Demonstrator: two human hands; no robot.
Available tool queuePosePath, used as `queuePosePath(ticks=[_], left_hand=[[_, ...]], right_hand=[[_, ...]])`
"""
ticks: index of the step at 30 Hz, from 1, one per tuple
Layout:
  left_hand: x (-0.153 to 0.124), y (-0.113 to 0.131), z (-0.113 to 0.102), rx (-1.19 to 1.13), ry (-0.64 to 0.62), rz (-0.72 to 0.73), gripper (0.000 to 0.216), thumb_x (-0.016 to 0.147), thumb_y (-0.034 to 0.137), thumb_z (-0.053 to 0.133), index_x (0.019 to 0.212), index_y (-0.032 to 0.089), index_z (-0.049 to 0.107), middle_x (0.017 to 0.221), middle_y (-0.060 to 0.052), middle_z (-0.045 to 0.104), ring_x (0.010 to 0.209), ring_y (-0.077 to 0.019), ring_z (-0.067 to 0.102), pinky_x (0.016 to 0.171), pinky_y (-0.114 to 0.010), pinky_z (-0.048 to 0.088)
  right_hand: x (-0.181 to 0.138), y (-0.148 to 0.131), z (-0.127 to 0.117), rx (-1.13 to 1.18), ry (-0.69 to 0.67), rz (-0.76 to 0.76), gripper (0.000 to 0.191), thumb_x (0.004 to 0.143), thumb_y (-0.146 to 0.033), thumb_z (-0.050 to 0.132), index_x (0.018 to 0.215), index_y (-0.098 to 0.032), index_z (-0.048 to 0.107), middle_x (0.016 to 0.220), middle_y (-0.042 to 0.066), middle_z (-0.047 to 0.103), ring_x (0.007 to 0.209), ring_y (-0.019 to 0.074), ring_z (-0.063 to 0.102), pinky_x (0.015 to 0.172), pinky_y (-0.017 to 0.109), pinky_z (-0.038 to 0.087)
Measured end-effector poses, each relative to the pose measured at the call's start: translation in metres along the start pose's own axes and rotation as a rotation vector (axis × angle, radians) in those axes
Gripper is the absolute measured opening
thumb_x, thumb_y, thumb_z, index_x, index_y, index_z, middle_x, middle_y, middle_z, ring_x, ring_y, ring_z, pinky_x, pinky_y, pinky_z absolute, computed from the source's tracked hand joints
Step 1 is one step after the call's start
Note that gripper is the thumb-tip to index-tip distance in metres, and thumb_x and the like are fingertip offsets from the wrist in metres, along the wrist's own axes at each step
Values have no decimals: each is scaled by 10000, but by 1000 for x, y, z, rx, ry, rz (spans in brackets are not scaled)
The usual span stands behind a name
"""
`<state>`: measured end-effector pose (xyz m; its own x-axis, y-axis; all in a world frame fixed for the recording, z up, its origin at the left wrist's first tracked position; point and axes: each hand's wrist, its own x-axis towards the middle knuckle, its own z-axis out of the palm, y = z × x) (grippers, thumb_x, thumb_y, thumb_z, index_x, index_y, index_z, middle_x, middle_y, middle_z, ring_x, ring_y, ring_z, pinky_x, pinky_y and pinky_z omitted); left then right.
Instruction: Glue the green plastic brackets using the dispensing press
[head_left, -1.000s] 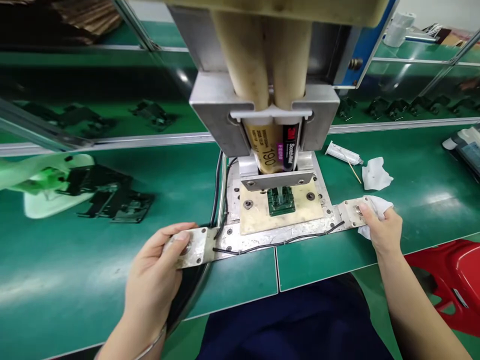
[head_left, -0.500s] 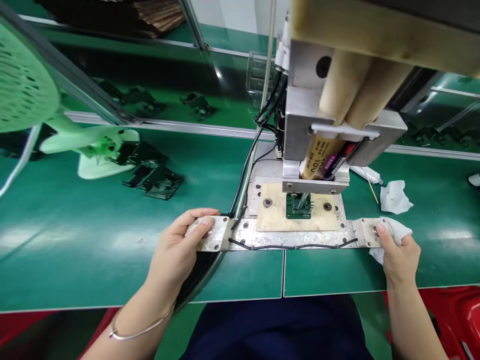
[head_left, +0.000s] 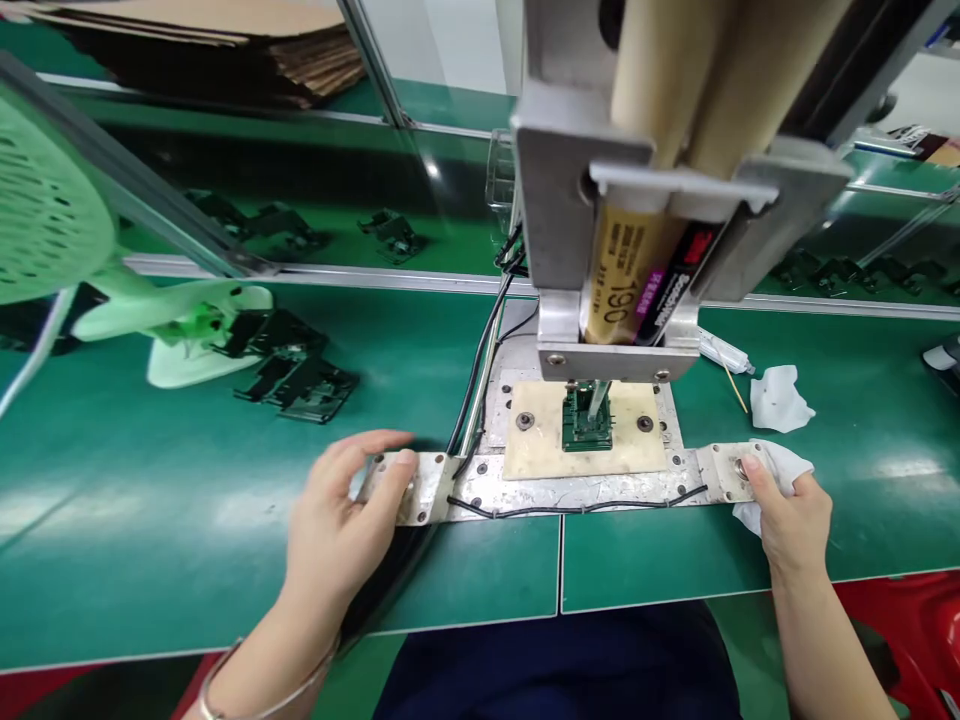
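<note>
My left hand (head_left: 349, 510) curls around the left push-button block (head_left: 431, 488), its thumb on top and its index finger stretched behind. My right hand (head_left: 791, 515) grips the right push-button block (head_left: 726, 470), thumb on the round metal button. A white cloth (head_left: 787, 462) lies under and behind those fingers. Between the blocks runs a metal base with a cream fixture plate (head_left: 532, 455). A small dark green part (head_left: 586, 428) sits in its middle. Above it hangs a twin glue cartridge (head_left: 619, 275) in a metal holder (head_left: 555, 210), its clear nozzle reaching down to the part.
Left stand a light green fan (head_left: 52, 200) and several dark green parts (head_left: 307, 375). A white tube (head_left: 724, 350), a thin stick (head_left: 736, 390) and a crumpled tissue (head_left: 781, 398) lie right. Black cables (head_left: 480, 375) run beside the base. Cardboard sheets (head_left: 225, 45) are stacked behind.
The view has shifted, and the cartridge holder looks larger and nearer. My left hand's grip looks looser, its thumb lying closer to the block's inner side. My right hand keeps its place.
</note>
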<state>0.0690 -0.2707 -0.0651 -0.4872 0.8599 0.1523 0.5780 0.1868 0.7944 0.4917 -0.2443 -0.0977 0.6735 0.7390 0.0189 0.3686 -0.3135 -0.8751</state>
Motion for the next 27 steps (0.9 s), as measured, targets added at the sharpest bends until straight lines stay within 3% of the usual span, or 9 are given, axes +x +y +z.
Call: queuePosePath(ticks=[2, 3, 6, 8, 10, 14, 19, 23, 27], left_hand=[[2, 17, -1, 172, 130, 222, 371, 853, 530, 611, 988, 193, 690, 1106, -145, 689, 1155, -384, 619, 1045, -519, 457], [4, 27, 0, 186, 111, 269, 386, 858, 533, 614, 1036, 196, 676, 1166, -152, 683, 1210, -389, 606, 1085, -529, 444], [14, 59, 12, 110, -240, 212, 560, 814, 588, 679, 1234, 225, 606, 1333, -131, 654, 1311, -377, 579, 1129, -529, 451], [22, 78, 26, 48, -522, 141, 784, 728, 637, 752, 1364, 236, 529, 1469, -129, 584, 1392, -395, 519, 1159, -556, 434], [30, 93, 44, 5, -724, 121, 928, 662, 647, 813, 1421, 226, 483, 1503, -141, 559, 1406, -404, 504, 1164, -575, 432], [40, 105, 69, -140, -876, 182, 696, 744, 540, 813, 1293, 189, 570, 1322, -136, 671, 1266, -349, 619, 1124, -526, 487], [42, 111, 67, -344, -935, 60, 603, 753, 490, 864, 1229, 196, 641, 1239, -88, 715, 1183, -284, 665, 1080, -416, 528], [40, 124, 53, -236, -1032, -103, 490, 762, 572, 839, 1036, 188, 710, 937, -43, 728, 867, -230, 683, 797, -322, 568], [42, 126, 39, -57, -1262, -97, 516, 779, 664, 776, 711, 177, 620, 648, 7, 527, 578, -147, 476, 537, -258, 387]], right_hand=[[-1, 0, 0, -5, -9, -14, 692, 540, -711, 835, 938, -146, 803, 942, 141, 784, 941, 385, 719, 837, 476, 566], [-1, 0, 1, -6, -15, -23, 690, 546, -713, 833, 941, -148, 803, 947, 141, 785, 941, 383, 719, 843, 480, 565], [-1, 1, 2, -2, -19, -57, 686, 569, -722, 828, 956, -155, 804, 963, 142, 786, 949, 377, 720, 850, 481, 562], [-1, 2, 3, -4, -13, -69, 684, 577, -732, 822, 949, -158, 807, 957, 142, 788, 941, 373, 723, 834, 474, 563], [-1, 2, 4, -4, -7, -71, 684, 575, -740, 820, 940, -162, 807, 952, 140, 788, 931, 368, 725, 808, 461, 568], [-3, -1, 4, -1, -25, -39, 679, 566, -736, 827, 939, -169, 805, 956, 137, 786, 929, 367, 726, 808, 465, 573], [-4, -9, 4, 24, -55, -19, 687, 546, -736, 820, 943, -175, 803, 966, 135, 783, 955, 374, 722, 870, 494, 566], [-3, -9, 4, 23, -58, -19, 705, 545, -749, 806, 955, -175, 798, 977, 137, 780, 989, 382, 715, 902, 504, 556], [-3, -7, 4, -1, -54, -15, 728, 542, -772, 787, 961, -177, 793, 991, 140, 776, 998, 384, 707, 902, 504, 548]])
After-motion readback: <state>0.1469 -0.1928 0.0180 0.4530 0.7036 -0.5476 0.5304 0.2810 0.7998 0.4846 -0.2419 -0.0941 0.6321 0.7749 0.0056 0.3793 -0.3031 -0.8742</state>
